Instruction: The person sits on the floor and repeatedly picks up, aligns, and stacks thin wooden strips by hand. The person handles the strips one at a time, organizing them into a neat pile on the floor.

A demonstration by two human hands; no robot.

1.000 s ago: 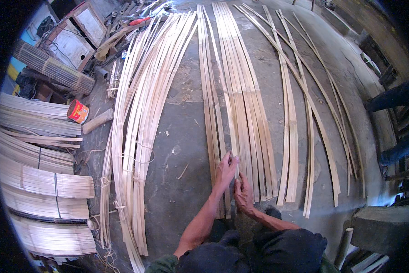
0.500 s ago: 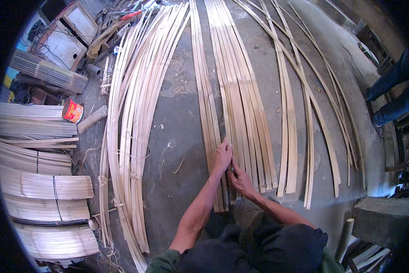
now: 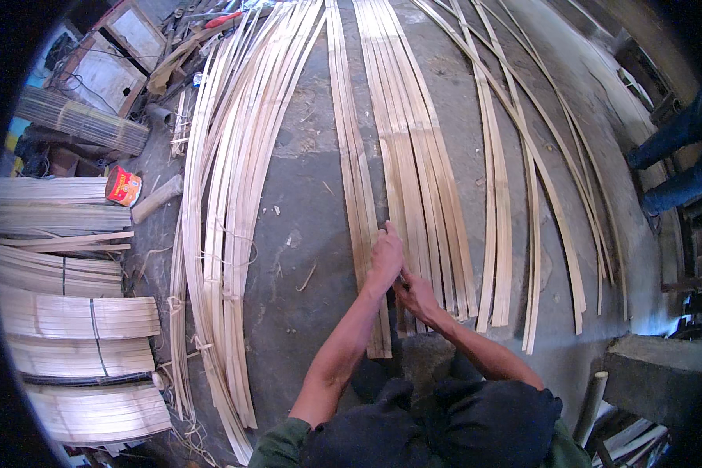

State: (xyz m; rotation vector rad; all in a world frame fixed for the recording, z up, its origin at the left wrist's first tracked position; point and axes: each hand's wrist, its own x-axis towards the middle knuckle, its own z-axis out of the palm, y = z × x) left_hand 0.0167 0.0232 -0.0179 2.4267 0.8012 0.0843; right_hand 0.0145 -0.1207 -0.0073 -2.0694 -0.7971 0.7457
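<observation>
Long pale bamboo strips lie lengthwise on the floor in front of me. My left hand (image 3: 387,256) is closed at the left edge of the middle group of strips (image 3: 425,195), on its outermost bamboo strip (image 3: 394,171), its index finger pointing away from me. Just behind and to the right, my right hand (image 3: 416,298) is closed, its fingertips close to the left wrist. Whatever the right fingers hold is hidden. A narrower group of strips (image 3: 351,156) runs just left of my hands, a gap separating it from the middle group.
Loosely tied long strips (image 3: 245,195) spread at the left, beside stacked short-strip bundles (image 3: 85,318) and a red tin (image 3: 123,187). Crossing loose strips (image 3: 522,140) lie to the right. A person's legs in jeans (image 3: 682,171) show at far right, above a concrete block (image 3: 655,363).
Both hands stay at the middle group's left edge. My left hand has shifted slightly, its index finger now straighter. The whole view has moved a little.
</observation>
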